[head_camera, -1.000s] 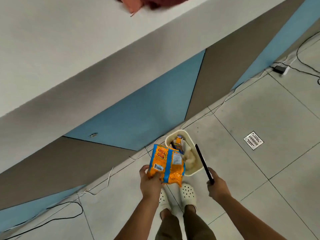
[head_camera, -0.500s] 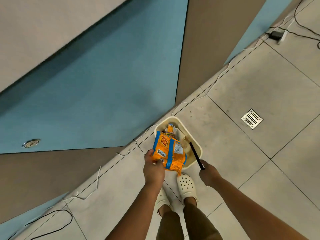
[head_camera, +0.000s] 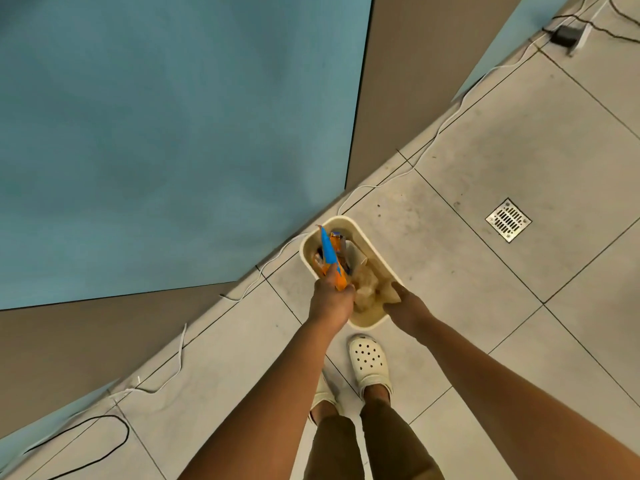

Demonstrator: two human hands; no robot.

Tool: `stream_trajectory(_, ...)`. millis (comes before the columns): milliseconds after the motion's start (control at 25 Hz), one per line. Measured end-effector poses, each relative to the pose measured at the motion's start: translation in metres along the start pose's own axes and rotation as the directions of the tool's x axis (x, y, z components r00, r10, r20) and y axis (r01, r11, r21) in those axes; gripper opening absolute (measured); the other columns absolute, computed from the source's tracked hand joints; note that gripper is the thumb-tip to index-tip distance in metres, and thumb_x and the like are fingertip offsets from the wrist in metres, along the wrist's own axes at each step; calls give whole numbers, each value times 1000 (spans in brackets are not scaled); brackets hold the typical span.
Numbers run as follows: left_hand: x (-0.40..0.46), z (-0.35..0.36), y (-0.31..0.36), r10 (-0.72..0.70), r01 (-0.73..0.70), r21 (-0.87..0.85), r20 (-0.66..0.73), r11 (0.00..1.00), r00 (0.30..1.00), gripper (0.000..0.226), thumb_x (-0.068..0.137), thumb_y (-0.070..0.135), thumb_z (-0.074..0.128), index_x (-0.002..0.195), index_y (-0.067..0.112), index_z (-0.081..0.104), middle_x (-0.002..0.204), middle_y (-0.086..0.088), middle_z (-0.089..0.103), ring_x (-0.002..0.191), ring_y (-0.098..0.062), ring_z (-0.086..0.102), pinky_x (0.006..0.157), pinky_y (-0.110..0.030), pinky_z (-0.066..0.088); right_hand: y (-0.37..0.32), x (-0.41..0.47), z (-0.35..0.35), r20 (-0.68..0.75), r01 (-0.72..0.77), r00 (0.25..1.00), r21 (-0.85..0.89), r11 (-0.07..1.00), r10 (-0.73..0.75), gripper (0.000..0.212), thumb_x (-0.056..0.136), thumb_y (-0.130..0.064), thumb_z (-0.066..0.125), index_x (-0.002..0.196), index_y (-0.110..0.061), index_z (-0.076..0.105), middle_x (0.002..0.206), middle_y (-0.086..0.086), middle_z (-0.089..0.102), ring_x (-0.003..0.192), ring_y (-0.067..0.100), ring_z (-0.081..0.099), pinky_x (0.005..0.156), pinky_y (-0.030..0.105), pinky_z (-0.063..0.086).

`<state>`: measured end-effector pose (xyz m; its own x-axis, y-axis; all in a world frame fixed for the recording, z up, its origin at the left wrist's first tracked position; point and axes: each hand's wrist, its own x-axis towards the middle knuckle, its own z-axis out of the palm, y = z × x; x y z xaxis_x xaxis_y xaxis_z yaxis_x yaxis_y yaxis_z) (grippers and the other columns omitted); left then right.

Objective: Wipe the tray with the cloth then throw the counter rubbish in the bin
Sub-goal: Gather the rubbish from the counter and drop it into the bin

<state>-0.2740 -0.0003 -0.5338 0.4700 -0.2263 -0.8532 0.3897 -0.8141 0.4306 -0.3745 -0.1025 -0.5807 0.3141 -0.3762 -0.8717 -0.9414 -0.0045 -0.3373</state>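
A cream plastic bin (head_camera: 347, 221) stands on the tiled floor against the counter's base, holding crumpled paper and wrappers. My left hand (head_camera: 331, 300) grips an orange and blue snack bag (head_camera: 329, 255), seen edge-on and pushed down into the bin's opening. My right hand (head_camera: 406, 307) is at the bin's right rim with its fingers pointing down into the bin. The thin black object it held earlier is not visible. Neither the tray nor the cloth is in view.
The counter's blue and brown front panel (head_camera: 173, 133) fills the upper left. A white cable (head_camera: 434, 133) runs along its base and a black cable (head_camera: 104, 441) loops at the lower left. A floor drain (head_camera: 508, 220) lies to the right. My white clogs (head_camera: 369, 362) stand just below the bin.
I have bent lower over the bin. My left hand pushed the snack bag down into it, and my right hand moved to the rim; the black object has dropped out of sight.
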Motion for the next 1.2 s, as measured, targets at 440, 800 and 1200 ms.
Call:
stream_trajectory(440,-33,-25,-46,-160,160,-67,-3,985,987,40,91,14,48,131,18,48,131,-15,54,117,-28,54,100,-40,45,52,-34,14,49,-126,991,114,985,121,38,87,-2,50,124,-8,52,95,4,50,70,16,50,53,18,34)
stream_trajectory(800,-178,-87,37,55,-110,-363,-159,925,986,28,92,8,47,116,16,58,94,1,60,83,-14,56,63,-18,45,-72,-178,-31,-18,403,914,122,907,-404,29,87,0,52,110,-14,63,96,0,57,93,23,56,85,29,45)
stream_trajectory(1200,-395,-191,143,362,-541,-437,-429,719,827,25,93,5,47,96,27,57,92,8,59,74,-6,57,61,-21,42,-250,-395,-137,-95,888,453,143,438,-887,28,87,2,53,99,-22,59,88,-12,59,56,-5,52,51,8,39)
